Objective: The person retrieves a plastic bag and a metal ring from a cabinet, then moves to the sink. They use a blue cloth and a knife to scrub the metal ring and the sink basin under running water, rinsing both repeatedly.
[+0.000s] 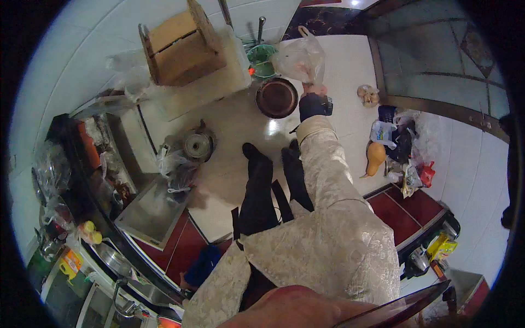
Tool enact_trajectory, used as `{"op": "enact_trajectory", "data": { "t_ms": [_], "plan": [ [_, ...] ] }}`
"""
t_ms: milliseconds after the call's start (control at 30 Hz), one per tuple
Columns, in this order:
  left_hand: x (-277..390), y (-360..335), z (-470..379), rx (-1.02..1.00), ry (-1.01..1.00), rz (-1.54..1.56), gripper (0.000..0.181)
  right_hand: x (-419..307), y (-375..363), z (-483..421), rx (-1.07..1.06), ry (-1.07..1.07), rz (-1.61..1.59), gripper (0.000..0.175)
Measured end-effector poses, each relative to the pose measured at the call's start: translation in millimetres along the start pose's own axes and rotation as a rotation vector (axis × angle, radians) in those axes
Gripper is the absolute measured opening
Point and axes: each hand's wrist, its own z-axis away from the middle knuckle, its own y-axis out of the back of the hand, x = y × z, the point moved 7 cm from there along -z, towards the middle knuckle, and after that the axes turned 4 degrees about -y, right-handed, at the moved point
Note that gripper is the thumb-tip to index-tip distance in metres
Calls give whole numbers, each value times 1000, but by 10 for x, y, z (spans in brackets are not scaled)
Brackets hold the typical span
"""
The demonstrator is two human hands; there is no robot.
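Note:
My right hand (314, 89) stretches far forward, closed on a translucent white plastic bag (301, 57) with something inside. Just left of that hand, a round brown pan or basin (277, 98) rests on the pale floor. Beyond it stands a green container (262, 61), partly behind the bag. At the lower left, a small part of my left hand (184, 281) shows beside a blue cloth-like thing (205, 264); its fingers are too hidden to tell whether they grip it.
An open cardboard box (182, 49) sits at the upper left. A lidded metal pot (198, 145) and a plastic bag (178, 168) stand left of my feet. On the right lie a butternut squash (375, 159) and several bags (400, 139). A counter edge (123, 242) runs along the lower left.

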Motion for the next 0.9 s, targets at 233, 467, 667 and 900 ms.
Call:
{"op": "enact_trajectory", "data": {
  "t_ms": [233, 467, 667, 900],
  "plan": [
    [-395, -492, 277, 167, 197, -70, 39, 838, -264, -719, 74, 425, 481, 22],
    [-747, -912, 757, 265, 361, -131, 40, 1410, -1092, -837, -626, 886, 1598, 16],
    [-907, -1153, 980, 294, 431, -143, 41, 2519, -1335, -1238, -963, 738, 1928, 21],
    [-832, -1265, 1151, 350, 350, -103, 43, 3324, -1237, -1653, -1043, 92, 2176, 52]
  ]
}}
